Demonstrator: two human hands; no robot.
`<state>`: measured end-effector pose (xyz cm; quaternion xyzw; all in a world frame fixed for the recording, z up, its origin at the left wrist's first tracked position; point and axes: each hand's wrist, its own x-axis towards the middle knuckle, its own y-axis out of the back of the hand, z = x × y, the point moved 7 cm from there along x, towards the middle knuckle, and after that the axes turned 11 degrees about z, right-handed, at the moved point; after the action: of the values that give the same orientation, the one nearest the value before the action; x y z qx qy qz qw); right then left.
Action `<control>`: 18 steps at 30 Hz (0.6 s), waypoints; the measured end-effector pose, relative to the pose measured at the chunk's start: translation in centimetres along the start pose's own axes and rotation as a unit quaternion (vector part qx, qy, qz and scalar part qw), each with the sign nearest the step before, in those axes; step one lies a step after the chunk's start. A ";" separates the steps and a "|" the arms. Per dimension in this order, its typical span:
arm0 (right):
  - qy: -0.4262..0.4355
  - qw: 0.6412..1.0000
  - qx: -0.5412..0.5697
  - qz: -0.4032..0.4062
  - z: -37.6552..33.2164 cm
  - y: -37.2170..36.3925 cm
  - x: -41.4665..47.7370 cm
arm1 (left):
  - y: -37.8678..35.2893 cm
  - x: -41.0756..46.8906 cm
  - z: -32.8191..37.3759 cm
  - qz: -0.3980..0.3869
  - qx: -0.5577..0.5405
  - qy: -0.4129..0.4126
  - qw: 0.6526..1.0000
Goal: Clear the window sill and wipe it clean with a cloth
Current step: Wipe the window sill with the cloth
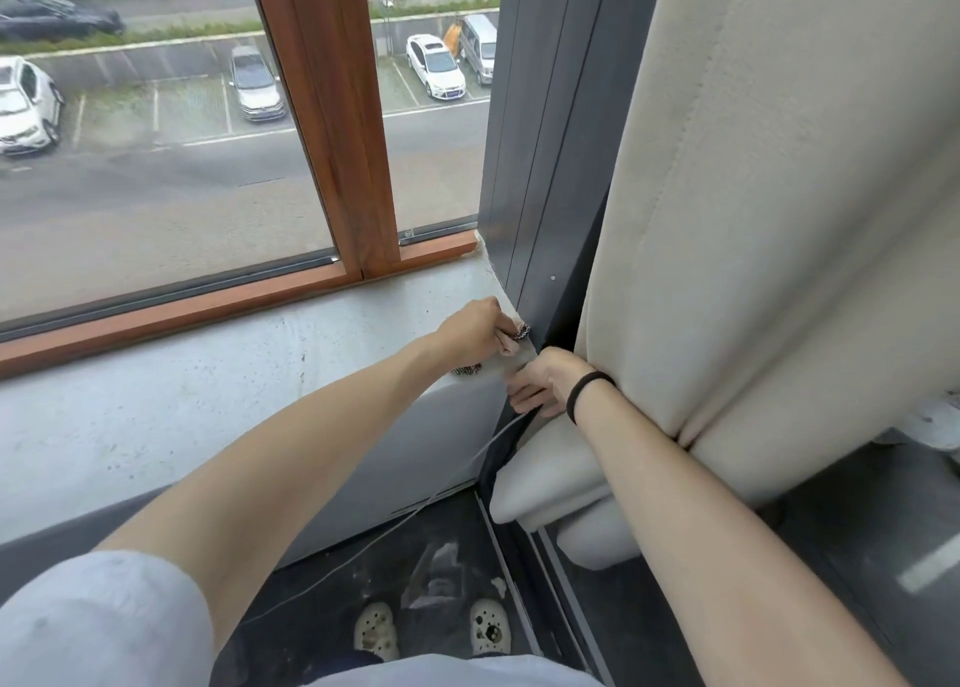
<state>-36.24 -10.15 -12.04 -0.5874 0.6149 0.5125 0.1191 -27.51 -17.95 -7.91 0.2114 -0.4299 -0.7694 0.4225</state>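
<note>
Left hand (474, 329) clamped cloth (518, 346), soft and light, likely best bunched in the fist; right hand (540, 382) sat just below that grip, curled, hold unclear.

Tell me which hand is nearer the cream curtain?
Right. The right hand sits beside the cream curtain; the left hand is farther left, gripping a cloth at the sill corner.

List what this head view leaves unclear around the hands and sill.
Head view:
cloth: mostly covered by the left hand.
right hand: fingers curled under; gripping cloth or thin cable, cannot tell.
window sill: left end cut by the frame edge.
white object, right edge: cut off, partly behind curtain.
</note>
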 end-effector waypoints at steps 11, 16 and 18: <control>-0.023 1.000 0.009 -0.007 2.6 2.2 -1.2 | -3.0 -6.1 2.9 -0.072 0.038 -0.062 0.995; -0.001 1.000 -0.007 -0.006 2.9 2.6 -1.9 | 0.8 -7.0 0.8 -0.005 -0.094 0.079 0.993; 0.022 0.999 -0.001 -0.049 2.0 2.1 -2.8 | 2.8 -7.4 -0.6 0.018 -0.176 0.140 0.974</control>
<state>-38.10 -7.37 -9.83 -0.6277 0.5877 0.4936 0.1303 -21.69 -12.80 -6.12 0.2316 -0.2276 -0.7881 0.5229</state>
